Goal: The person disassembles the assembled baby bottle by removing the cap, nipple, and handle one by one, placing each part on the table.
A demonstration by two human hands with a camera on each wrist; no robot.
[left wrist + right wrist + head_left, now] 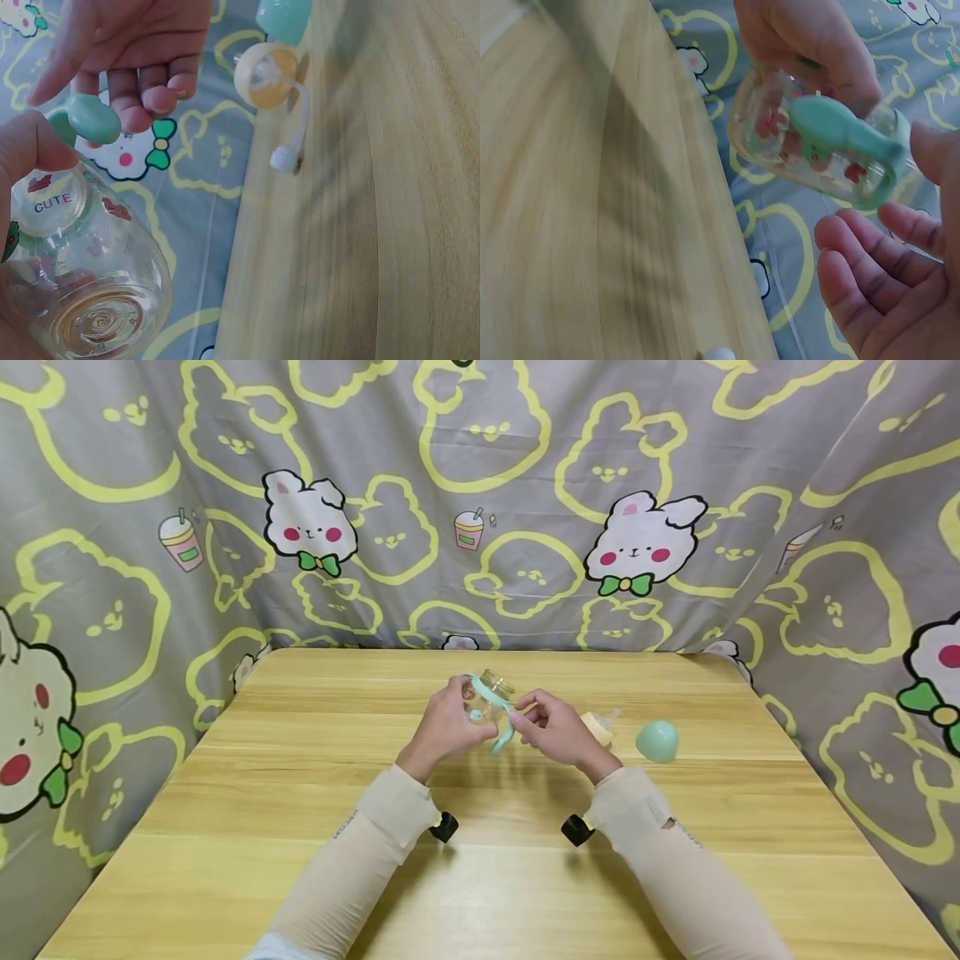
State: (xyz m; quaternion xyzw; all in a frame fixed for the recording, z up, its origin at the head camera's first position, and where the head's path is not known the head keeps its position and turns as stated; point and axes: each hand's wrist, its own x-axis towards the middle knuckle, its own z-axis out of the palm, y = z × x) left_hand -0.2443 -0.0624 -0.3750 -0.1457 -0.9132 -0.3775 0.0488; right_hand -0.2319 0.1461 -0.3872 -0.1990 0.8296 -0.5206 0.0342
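A clear baby bottle (pixel 480 703), its neck uncovered, is tilted above the table. My left hand (pixel 450 718) grips its body; "CUTE" and red prints show on the bottle in the left wrist view. A mint-green handle ring (pixel 891 161) with a rounded handle (pixel 94 118) sits around the bottle near its neck. At the ring's side, my right hand (pixel 551 725) has its thumb and index finger about the ring, seeming to pinch it; its other fingers (pixel 851 289) are loosely bent. Exact contact is partly hidden.
Beyond the right hand, a yellow nipple collar (pixel 264 75) with a straw and white weight (pixel 284 158) lies on the wooden table (pixel 495 877). A mint-green dome cap (pixel 657 741) stands to its right. A patterned curtain (pixel 517 468) surrounds the table's back and sides.
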